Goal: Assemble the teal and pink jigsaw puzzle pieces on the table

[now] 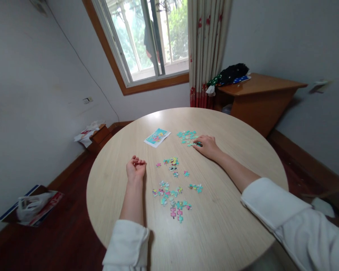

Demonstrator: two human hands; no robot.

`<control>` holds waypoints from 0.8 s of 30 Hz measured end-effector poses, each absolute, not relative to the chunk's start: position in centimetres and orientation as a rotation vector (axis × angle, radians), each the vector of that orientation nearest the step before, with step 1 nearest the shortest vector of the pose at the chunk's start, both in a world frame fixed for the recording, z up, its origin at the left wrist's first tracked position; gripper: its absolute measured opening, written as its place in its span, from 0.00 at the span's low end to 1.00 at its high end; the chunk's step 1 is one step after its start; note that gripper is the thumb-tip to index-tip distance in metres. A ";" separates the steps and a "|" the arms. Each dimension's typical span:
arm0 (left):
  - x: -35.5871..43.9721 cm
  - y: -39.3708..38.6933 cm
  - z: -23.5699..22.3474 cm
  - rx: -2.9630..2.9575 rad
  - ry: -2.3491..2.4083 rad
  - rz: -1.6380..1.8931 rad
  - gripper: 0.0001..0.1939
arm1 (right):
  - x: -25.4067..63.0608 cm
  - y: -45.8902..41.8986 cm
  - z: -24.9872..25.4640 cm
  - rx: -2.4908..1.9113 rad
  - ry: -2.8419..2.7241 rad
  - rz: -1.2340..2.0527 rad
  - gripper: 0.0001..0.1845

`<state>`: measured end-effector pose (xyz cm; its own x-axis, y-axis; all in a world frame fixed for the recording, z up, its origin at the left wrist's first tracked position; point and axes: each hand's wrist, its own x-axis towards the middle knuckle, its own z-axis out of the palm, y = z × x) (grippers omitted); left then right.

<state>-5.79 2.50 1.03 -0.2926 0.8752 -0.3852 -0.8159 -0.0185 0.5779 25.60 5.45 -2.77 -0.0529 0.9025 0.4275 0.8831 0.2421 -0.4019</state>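
Note:
My right hand (207,146) reaches to the near right edge of a loose group of teal jigsaw pieces (186,135). Its thumb and fingers curve toward each other, tips low on a jigsaw piece that they partly hide. Palm up, my left hand (136,168) rests on the table with loosely curled fingers and nothing in it. Between my arms lies a joined yellow cartoon-figure section (173,162), with a pink piece (158,165) to its left. Closer to me are scattered mixed-colour pieces (168,192), a small teal cluster (196,187) and pink pieces (173,212).
A printed picture card (157,137) lies left of the teal pieces on the round wooden table (228,226). Beyond the table stand a brown desk (260,90) with dark cloth on it, a curtain (206,49) and a window. A box with a plastic bag (32,206) sits on the floor at left.

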 end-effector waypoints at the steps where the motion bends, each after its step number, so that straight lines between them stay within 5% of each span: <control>1: -5.9 2.6 0.9 0.124 0.874 1.645 0.19 | 25.6 5.5 -2.8 -1.635 -1.913 0.039 0.09; 24: -5.8 2.8 1.3 0.197 0.896 1.600 0.19 | 25.6 5.4 -2.4 -1.596 -1.878 0.046 0.08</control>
<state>-5.80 2.83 1.26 -0.2558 0.9012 -0.3499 -0.7694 0.0294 0.6381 25.65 5.40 -2.40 -0.0336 0.8896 0.4555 0.8664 0.2531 -0.4304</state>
